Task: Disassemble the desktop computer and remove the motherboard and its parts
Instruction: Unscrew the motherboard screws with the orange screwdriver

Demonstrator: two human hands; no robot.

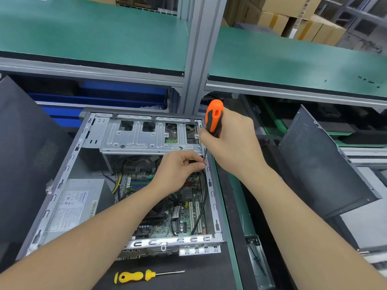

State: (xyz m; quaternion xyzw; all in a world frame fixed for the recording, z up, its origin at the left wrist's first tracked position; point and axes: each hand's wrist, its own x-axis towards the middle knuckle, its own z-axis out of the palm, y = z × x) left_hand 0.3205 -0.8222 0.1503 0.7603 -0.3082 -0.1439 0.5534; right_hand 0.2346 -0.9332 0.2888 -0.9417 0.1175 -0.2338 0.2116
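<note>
Head view: an open grey sheet-metal computer case (62,181) lies on its side on a black mat, filling the middle of the frame down to 7 o'clock. Its far end is a stamped, ribbed silver drive cage (136,137) pierced with square holes. Inside, toward 5 o'clock of the case floor, sits the green motherboard (184,216), studded with white slots, a finned heat sink and small round capacitors. A thin glossy black cable (202,206) runs along its right edge. A dull grey boxy power supply (77,208) with a white label fills the case at 8 o'clock.

The right hand (232,143), at 2 o'clock of the case, is wrapped firmly round the smooth handle of the orange-and-black screwdriver (213,118), which stands nearly upright with its thin steel shaft pointing down at the case's right wall. The left hand (178,172) reaches over the board with its fingers curled, thumb and forefinger pinching the lower end of that shaft.

At 6 o'clock, a yellow-handled screwdriver (134,276) lies flat on the mat. A dark grey perforated side panel (326,170) leans at 3 o'clock. A matte green shelf (94,32) spans 12 o'clock.
</note>
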